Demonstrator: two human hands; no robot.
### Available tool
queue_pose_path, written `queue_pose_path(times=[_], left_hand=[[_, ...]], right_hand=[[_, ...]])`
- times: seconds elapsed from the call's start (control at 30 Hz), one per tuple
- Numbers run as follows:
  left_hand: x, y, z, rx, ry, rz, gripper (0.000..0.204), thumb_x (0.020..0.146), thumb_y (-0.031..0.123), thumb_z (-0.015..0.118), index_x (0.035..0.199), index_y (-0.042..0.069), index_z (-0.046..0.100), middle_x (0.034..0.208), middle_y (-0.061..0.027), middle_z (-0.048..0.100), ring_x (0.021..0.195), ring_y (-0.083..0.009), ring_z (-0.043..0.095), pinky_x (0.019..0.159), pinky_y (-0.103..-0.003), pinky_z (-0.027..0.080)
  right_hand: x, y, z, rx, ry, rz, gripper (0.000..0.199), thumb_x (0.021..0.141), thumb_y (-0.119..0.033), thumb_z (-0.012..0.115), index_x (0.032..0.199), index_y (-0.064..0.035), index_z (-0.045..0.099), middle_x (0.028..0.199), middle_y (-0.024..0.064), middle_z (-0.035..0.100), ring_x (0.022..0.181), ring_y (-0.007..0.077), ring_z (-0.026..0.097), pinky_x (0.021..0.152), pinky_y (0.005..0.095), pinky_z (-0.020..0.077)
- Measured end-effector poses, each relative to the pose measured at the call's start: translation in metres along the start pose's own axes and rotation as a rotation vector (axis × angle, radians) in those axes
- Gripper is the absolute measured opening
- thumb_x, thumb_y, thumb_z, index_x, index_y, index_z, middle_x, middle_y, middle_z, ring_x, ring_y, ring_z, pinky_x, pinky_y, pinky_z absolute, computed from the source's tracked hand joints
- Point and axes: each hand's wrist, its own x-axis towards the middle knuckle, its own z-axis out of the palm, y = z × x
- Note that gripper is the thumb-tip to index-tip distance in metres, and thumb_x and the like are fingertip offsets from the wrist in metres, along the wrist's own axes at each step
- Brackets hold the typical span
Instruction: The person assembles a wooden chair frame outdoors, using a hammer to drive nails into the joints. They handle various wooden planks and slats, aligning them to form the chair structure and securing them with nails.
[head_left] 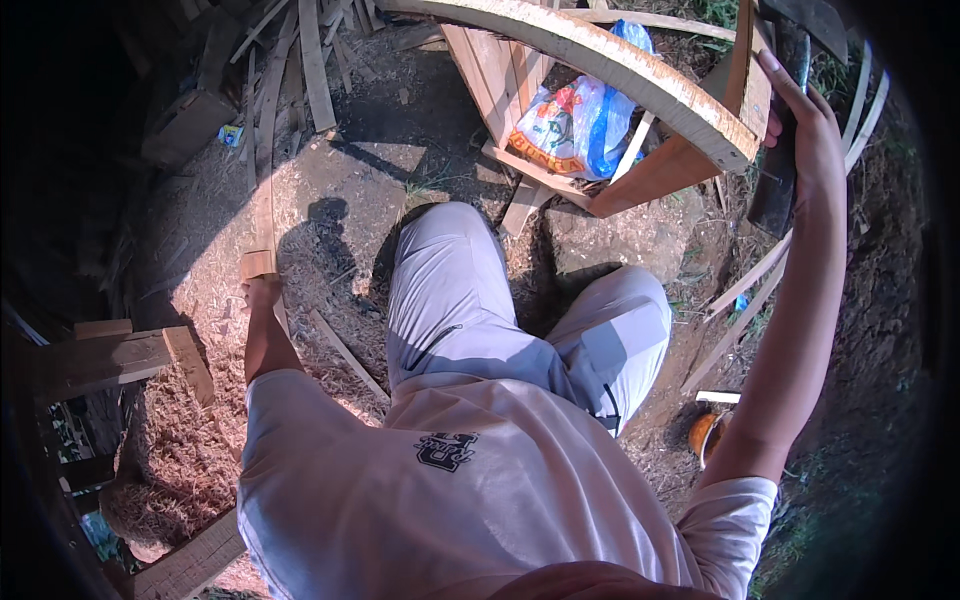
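The left grip [262, 291] is pinching a small wooden block [258, 263] while the right grip [806, 125] is clasping a dark hammer [776, 188], a curved board [600, 53] ending just left of it.

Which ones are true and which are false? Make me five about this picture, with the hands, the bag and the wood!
1. The left hand is at a small wooden piece. True.
2. The plastic bag is green all over. False: it is mostly white and blue.
3. A heap of wood shavings lies on the person's left. True.
4. The two hands touch each other. False: they are wide apart, with the right hand near the right end of the big curved wooden piece.
5. The person wears light-coloured trousers. True.
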Motion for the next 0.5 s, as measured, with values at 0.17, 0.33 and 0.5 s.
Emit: queue_pose_path(times=[0.17,0.33,0.5], left_hand=[[0.046,0.029,-0.001,-0.417,-0.021,0.228,0.072,0.082,0.052,0.076,0.133,0.002,0.07,0.133,-0.0316,0.069,0.127,-0.043,0.066,0.105,-0.048,0.053],[0.049,0.061,-0.08,-0.746,0.022,0.217,0.072,0.092,0.043,0.077,0.135,-0.013,0.062,0.135,-0.0281,0.069,0.124,-0.0381,0.068,0.102,-0.043,0.053],[-0.207,0.225,-0.273,-1.645,-0.207,0.771,0.06,0.113,0.036,0.052,0.15,-0.01,0.047,0.15,-0.0247,0.059,0.144,-0.0322,0.053,0.121,-0.044,0.037]], right_hand=[[-0.003,0.009,-0.002,0.133,-0.005,-0.051,0.021,0.099,-0.022,0.074,0.093,-0.0038,0.067,0.065,-0.0011,0.054,0.055,0.0083,0.05,0.053,0.0261,0.0397],[-0.006,-0.003,0.004,0.292,-0.123,-0.067,0.013,0.099,-0.014,0.071,0.092,-0.0047,0.064,0.065,0.0011,0.055,0.053,0.0116,0.052,0.051,0.0288,0.0419],[-0.012,0.011,0.011,0.345,-0.075,-0.031,0.015,0.097,-0.013,0.073,0.087,-0.0055,0.065,0.065,0.0019,0.056,0.053,0.0117,0.051,0.051,0.0296,0.0414]])
